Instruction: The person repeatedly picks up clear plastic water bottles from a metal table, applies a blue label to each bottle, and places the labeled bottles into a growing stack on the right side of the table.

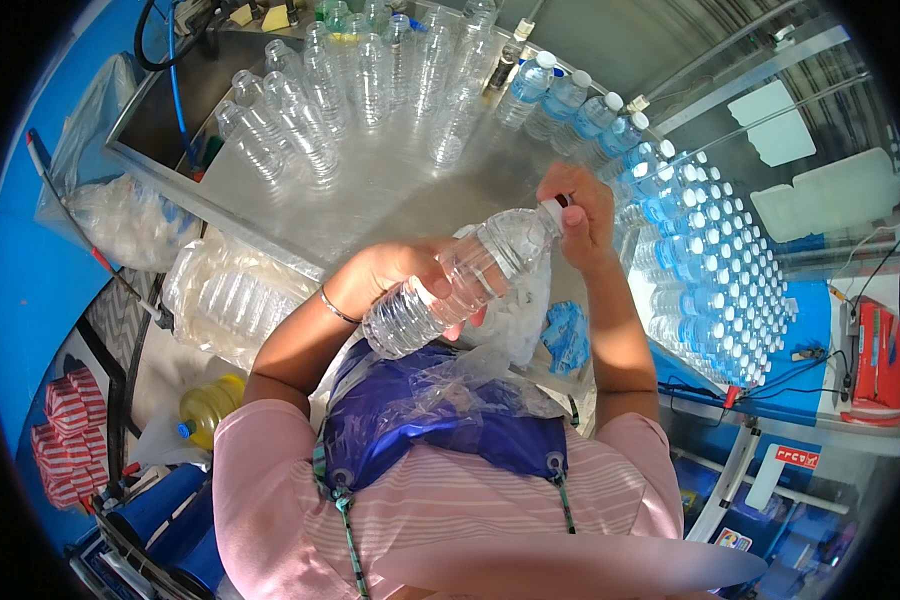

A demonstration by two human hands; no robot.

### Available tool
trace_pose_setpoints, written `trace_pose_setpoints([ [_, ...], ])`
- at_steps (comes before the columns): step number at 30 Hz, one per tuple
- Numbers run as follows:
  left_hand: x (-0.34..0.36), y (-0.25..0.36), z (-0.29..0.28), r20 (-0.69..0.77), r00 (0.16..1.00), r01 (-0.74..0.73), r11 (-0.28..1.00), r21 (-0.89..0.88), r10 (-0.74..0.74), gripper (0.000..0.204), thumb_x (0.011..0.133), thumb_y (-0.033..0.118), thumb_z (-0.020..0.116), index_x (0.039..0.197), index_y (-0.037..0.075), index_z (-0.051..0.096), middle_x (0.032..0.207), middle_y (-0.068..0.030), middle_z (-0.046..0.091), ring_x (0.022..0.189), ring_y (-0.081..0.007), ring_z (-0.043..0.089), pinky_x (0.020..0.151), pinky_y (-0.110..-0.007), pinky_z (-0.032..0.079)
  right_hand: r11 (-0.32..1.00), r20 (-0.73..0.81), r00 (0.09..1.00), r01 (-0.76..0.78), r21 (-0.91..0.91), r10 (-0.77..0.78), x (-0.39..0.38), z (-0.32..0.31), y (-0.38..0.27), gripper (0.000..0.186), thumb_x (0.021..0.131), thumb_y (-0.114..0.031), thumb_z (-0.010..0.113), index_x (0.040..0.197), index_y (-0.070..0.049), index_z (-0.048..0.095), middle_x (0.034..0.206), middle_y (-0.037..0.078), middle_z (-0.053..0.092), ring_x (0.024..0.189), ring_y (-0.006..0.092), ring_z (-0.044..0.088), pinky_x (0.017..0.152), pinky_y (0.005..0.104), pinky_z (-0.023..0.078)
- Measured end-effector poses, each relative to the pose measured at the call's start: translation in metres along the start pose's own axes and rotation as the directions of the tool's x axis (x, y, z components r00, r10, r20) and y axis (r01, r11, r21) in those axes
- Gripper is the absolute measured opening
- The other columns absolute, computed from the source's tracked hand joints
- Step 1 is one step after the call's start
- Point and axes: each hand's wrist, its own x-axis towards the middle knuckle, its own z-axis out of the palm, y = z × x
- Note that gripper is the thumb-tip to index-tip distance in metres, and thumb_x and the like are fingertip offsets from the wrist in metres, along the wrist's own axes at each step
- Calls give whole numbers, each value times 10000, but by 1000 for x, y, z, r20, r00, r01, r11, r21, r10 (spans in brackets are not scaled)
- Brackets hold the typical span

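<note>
A clear plastic bottle (485, 258) lies slanted in front of my chest, its neck pointing up and right. My left hand (415, 270) is wrapped round its body from the left, with fingertips showing underneath. At the neck, my right hand (582, 215) grips the white bottle cap (553, 208) between thumb and fingers; a small dark spot shows beside the thumb. The bottle has no label. Beneath it, clear plastic film (480, 385) lies over my blue apron (370, 430).
Several uncapped clear bottles (370, 85) stand on the steel table (370, 195) at the back. Many capped, blue-labelled bottles (685, 245) fill the right side. A metal sink (160, 120) is far left, a plastic-wrapped bottle pack (235, 300) near left, a yellowish jug (210, 410) below it.
</note>
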Motion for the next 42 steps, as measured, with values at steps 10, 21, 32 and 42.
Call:
trace_pose_setpoints([
  [10, 23, 17, 16, -427, 805, 459, 23, 888, 411, 692, 609, 196, 817, 1161, -82, 508, 973, -254, 658, 874, -367, 674, 719, -414, 563, 887, 63, 908, -388, -252, 415, -21, -8, 31, 409, 1007, -354, 448, 819, -22, 594, 694, 67, 584, 620, 152, 523, 562, 303, 408],
  [21, 113, 20, -100, -35, 535, 194, -82, 978, 844, 860, 584, 237, 886, 1283, -31, 463, 1144, -261, 585, 1085, -398, 578, 909, -426, 465, 497, -302, 598, -794, -351, 742, -161, -54, 55, 254, 881, -259, 667, 1050, -71, 654, 708, 116, 577, 652, 218, 583, 611, 370, 460],
  [32, 144, 9, -138, -118, 462, 285, -21, 958, 879, 824, 631, 316, 879, 1258, -42, 481, 1171, -234, 521, 1172, -383, 489, 965, -434, 436, 225, -596, 542, -822, -524, 593, -305, -13, 16, 177, 785, -142, 733, 944, -65, 737, 789, 139, 603, 758, 317, 598, 693, 409, 478],
  [42, 119, -37, -37, -172, 929, -221, 865, 450, 327, 397, 909, 209, 668, 1259, 38, 593, 1087, -87, 667, 1019, -169, 615, 879, -312, 506, 723, -476, 714, -659, -207, 514, -138, -1, 9, 237, 767, -90, 781, 984, -47, 694, 796, 49, 583, 745, 132, 542, 655, 265, 440],
])
